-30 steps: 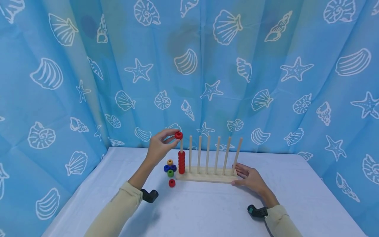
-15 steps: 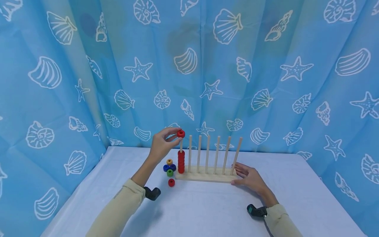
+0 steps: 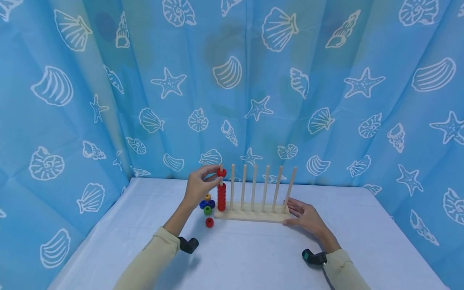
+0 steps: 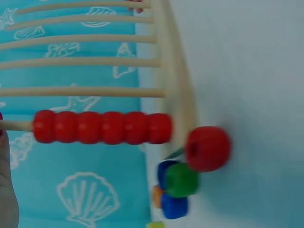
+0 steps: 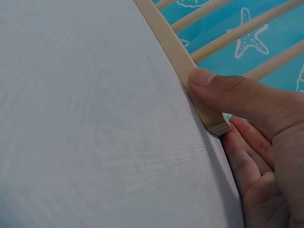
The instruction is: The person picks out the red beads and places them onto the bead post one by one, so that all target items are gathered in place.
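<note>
My left hand (image 3: 197, 188) pinches a red bead (image 3: 222, 173) between thumb and fingers. The bead is threaded on the upper part of the leftmost peg, and the peg's tip shows above it. Lower on that peg is a stack of several red beads (image 4: 100, 127), with a short stretch of bare wood in between. My right hand (image 3: 307, 218) grips the right end of the pegged wooden base (image 3: 250, 217). In the right wrist view its thumb (image 5: 209, 83) presses the front edge, and the other fingers are partly hidden behind the end.
Left of the base lie loose beads: a green bead (image 3: 208, 210), blue beads (image 3: 203, 204), a yellow bead (image 3: 208, 197) and, nearer, a red bead (image 3: 209, 222). Several bare upright pegs (image 3: 254, 189) stand along the base. A blue shell-patterned curtain (image 3: 232, 100) hangs behind the white table (image 3: 253, 253).
My left hand has carried the red bead right to the peg's tip, then down onto the peg. The right hand has stayed on the base's end.
</note>
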Available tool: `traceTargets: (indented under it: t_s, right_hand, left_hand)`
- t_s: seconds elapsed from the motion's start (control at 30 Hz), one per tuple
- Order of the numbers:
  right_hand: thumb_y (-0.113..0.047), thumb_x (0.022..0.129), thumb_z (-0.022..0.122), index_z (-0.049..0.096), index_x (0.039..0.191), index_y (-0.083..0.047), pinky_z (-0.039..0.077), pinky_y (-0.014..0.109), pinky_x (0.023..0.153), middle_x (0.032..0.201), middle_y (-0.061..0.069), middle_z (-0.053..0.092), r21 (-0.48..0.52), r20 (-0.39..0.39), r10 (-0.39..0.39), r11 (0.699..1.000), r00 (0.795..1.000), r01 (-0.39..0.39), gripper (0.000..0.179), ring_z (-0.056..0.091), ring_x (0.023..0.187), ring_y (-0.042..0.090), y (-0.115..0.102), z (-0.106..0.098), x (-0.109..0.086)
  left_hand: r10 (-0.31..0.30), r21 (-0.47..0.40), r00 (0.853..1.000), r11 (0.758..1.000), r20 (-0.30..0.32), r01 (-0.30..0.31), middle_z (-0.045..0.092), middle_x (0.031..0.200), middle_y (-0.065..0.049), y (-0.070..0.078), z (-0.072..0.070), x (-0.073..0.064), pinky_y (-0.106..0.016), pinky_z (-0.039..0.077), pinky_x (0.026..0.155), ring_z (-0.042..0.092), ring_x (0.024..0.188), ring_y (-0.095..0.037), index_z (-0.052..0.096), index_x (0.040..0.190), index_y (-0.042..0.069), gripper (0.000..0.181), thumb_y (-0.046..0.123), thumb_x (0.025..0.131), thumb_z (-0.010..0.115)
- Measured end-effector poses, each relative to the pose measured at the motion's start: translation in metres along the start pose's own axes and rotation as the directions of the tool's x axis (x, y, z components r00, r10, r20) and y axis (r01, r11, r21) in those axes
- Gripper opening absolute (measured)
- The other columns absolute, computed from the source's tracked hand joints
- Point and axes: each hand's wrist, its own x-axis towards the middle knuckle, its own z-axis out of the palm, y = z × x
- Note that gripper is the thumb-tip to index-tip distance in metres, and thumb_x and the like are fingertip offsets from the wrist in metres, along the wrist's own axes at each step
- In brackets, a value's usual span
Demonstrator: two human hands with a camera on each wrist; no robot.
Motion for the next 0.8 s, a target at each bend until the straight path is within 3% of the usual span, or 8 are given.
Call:
traceTargets:
  t_s: [0.13, 0.37, 0.8]
  right_hand:
    - [-0.015, 0.072, 0.087, 0.036, 0.148, 0.0, 0.044, 0.033, 0.1, 0.146, 0.024, 0.043, 0.001, -0.01, 0.009, 1.0, 1.0, -0.009, 0.093, 0.046, 0.131, 0.037, 0.015, 0.0, 0.006]
    - [-0.02, 0.071, 0.088, 0.037, 0.148, -0.001, 0.044, 0.033, 0.1, 0.145, 0.023, 0.044, -0.011, -0.01, -0.004, 1.0, 1.0, 0.004, 0.095, 0.047, 0.13, 0.037, 0.018, 0.0, 0.008]
    - [-0.02, 0.07, 0.089, 0.037, 0.148, 0.0, 0.044, 0.032, 0.1, 0.145, 0.023, 0.044, -0.015, -0.014, 0.006, 1.0, 1.0, -0.006, 0.096, 0.046, 0.131, 0.036, 0.016, 0.0, 0.007]
  left_hand:
    - [-0.035, -0.003, 0.999, 0.999, -0.014, 0.035, 0.067, 0.117, -0.002, -0.011, 0.003, -0.009, -0.031, 0.054, 0.086, 0.064, 0.112, -0.024, 0.068, 0.12, 0.013, 0.036, 0.012, 0.085, 0.077]
    - [-0.073, 0.03, 0.997, 0.997, -0.036, 0.074, 0.067, 0.116, 0.0, -0.02, 0.007, -0.016, -0.032, 0.055, 0.085, 0.064, 0.111, -0.02, 0.068, 0.12, 0.017, 0.037, 0.013, 0.085, 0.077]
    - [-0.038, 0.033, 0.999, 0.999, -0.037, 0.039, 0.066, 0.115, -0.002, -0.023, 0.008, -0.019, -0.032, 0.054, 0.086, 0.063, 0.113, -0.021, 0.068, 0.119, 0.012, 0.036, 0.008, 0.084, 0.076]
